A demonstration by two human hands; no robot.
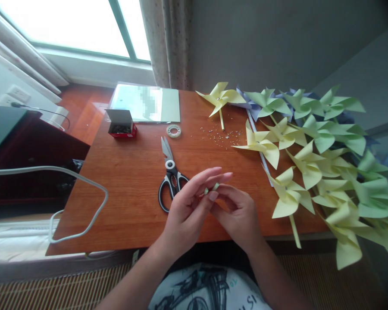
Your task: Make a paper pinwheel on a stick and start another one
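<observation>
My left hand (190, 202) and my right hand (239, 211) meet over the front middle of the wooden table (132, 189). Together their fingertips pinch a small rolled piece of pale green paper (212, 187), most of it hidden by the fingers. Black-handled scissors (170, 174) lie shut just left of my left hand. A roll of clear tape (173, 131) sits farther back.
Several yellow and green paper pinwheels (310, 146) cover the table's right side, with blue ones behind. Small metal pins (221, 135) are scattered near them. A small red box (121, 123) and a sheet pack (145, 103) lie at the back left. A white cable (80, 185) loops at the left.
</observation>
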